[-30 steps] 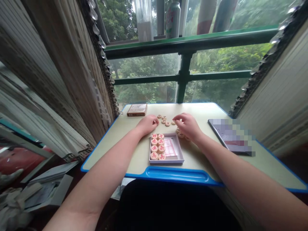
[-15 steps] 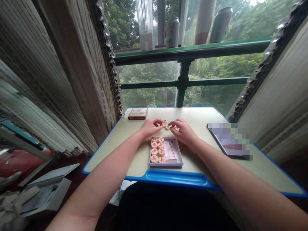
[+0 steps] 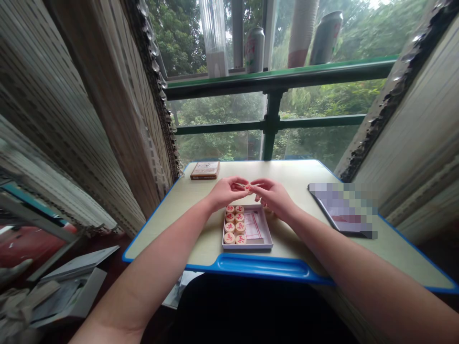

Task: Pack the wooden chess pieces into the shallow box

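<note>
Between the fingertips of both hands is a round Chinese chess piece with a red character, held just beyond the box. My left hand pinches it from the left. My right hand closes on it from the right, and its lower fingers curl out of sight. Below them lies an open white box, with red-lettered chess pieces in two columns along its left side. A folded paper with red lines fills the box's right part. More pale pieces show partly under my right hand.
A small brown box sits at the table's far left. On the right lies a tablet, partly blurred out. The table has a blue rim with a pen tray in front. Cans and cups stand on the window ledge.
Both hands have come together, and a red-lettered chess piece is now held between their fingertips. Before, they were apart over loose pieces on the table. The box's contents look the same.
</note>
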`<state>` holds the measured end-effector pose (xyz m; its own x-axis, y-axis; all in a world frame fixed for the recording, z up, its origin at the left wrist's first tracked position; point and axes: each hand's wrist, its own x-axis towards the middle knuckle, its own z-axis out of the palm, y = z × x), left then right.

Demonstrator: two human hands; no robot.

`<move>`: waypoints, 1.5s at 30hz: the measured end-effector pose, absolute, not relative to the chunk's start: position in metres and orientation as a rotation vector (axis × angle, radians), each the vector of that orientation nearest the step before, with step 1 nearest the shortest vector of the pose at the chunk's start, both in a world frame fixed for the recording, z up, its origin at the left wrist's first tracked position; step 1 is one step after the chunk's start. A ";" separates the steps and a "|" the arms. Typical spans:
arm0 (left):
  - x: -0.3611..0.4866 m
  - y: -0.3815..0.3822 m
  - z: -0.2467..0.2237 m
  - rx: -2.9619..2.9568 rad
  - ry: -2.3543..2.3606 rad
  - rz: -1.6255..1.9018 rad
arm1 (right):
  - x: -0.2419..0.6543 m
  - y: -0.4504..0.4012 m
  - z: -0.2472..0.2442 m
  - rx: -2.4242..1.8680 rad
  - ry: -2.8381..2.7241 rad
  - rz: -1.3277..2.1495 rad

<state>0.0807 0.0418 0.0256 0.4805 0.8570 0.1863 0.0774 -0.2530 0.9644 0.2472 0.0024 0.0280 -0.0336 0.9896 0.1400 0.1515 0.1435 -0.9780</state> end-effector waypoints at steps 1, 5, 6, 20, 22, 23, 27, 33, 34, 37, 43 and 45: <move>0.081 0.042 0.026 1.630 0.800 0.923 | 0.247 0.002 0.028 -1.186 -1.385 1.051; 0.081 0.043 0.027 1.524 0.781 0.942 | 0.247 0.002 0.027 -1.162 -1.410 1.054; 0.081 0.043 0.028 1.512 0.784 0.943 | 0.247 0.002 0.027 -1.155 -1.422 1.055; 0.070 0.045 0.036 1.520 0.820 0.765 | 0.252 -0.002 0.030 -1.138 -1.691 0.857; 0.070 0.047 0.034 1.527 0.822 0.783 | 0.252 -0.002 0.029 -1.180 -1.742 0.765; 0.070 0.048 0.033 1.534 0.819 0.789 | 0.253 -0.002 0.029 -1.208 -1.766 0.716; 0.070 0.049 0.032 1.559 0.792 0.776 | 0.253 -0.002 0.030 -1.245 -1.847 0.631; 0.065 0.055 0.030 1.609 0.861 0.831 | 0.255 -0.011 0.039 -1.172 -2.039 0.625; 0.064 0.056 0.029 1.631 0.890 0.816 | 0.255 -0.015 0.042 -1.135 -2.117 0.629; 0.063 0.058 0.027 1.669 0.951 0.740 | 0.251 -0.027 0.051 -1.058 -2.324 0.618; 0.068 0.055 0.025 1.655 0.934 0.842 | 0.241 -0.042 0.060 -1.140 -2.632 0.694; 0.070 0.055 0.025 1.648 0.925 0.852 | 0.241 -0.043 0.059 -1.173 -2.677 0.694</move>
